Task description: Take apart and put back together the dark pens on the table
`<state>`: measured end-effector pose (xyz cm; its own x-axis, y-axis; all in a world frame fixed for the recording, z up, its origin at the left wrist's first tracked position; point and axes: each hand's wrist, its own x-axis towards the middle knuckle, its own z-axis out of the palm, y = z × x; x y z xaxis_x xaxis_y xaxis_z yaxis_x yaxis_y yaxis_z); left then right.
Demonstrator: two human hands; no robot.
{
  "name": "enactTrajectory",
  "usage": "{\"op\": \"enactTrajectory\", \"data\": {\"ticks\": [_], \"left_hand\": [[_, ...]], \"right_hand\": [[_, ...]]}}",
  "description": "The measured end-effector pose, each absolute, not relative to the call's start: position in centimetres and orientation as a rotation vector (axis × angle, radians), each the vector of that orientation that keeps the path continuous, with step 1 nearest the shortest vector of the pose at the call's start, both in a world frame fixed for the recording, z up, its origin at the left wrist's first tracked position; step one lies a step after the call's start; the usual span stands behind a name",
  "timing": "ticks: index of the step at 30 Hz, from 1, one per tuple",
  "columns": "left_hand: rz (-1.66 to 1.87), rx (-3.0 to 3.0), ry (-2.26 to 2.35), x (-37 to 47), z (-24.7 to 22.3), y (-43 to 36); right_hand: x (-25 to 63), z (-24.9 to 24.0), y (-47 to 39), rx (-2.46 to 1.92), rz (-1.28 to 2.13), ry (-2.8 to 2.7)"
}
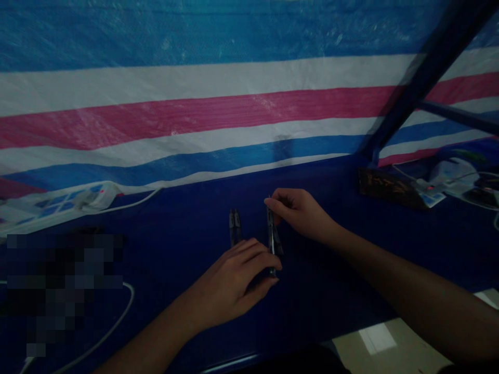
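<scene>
A slim dark pen (271, 231) with a shiny barrel stands between my two hands above the dark blue table. My left hand (245, 272) has its thumb and fingers closed round the pen's near end. At the far end, my right hand (290, 208) pinches the grey tip part between thumb and finger. Right beside the held pen is another dark, slim piece (278, 246), too dim to make out. Two similar grey-topped pens (234, 221) lie side by side to the left, their near ends hidden behind my left hand.
A white power strip (58, 205) with a plug and cable runs along the back left. A blurred-out dark object (64, 291) and a white cable (125, 311) lie at left. Dark box (390, 189), cables and a blue frame post (421, 88) stand at right. Striped sheeting (218, 111) hangs behind.
</scene>
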<state>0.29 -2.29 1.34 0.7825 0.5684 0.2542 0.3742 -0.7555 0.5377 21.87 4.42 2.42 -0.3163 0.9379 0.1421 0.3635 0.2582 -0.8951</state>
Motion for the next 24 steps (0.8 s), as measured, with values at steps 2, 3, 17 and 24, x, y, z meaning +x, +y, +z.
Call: {"op": "enactTrajectory", "data": {"ticks": [2,3,17,24], "left_hand": [[0.574,2.508,0.71,0.2,1.2,-2.2],[0.574,2.515,0.7,0.2,1.2,-2.2],[0.6,2.525,0.779,0.3,1.1,-2.6],[0.647,2.63,1.133,0.2,0.5,-1.5]], "right_hand": [[21.9,2.7,4.3,-1.191,1.027,-1.827],[21.9,2.7,4.2,-1.194,1.025,-1.835],[21.1,2.2,4.2,-1.071,1.346,-1.617],[21.9,2.2,5.3,-1.225,1.151,-1.625]]}}
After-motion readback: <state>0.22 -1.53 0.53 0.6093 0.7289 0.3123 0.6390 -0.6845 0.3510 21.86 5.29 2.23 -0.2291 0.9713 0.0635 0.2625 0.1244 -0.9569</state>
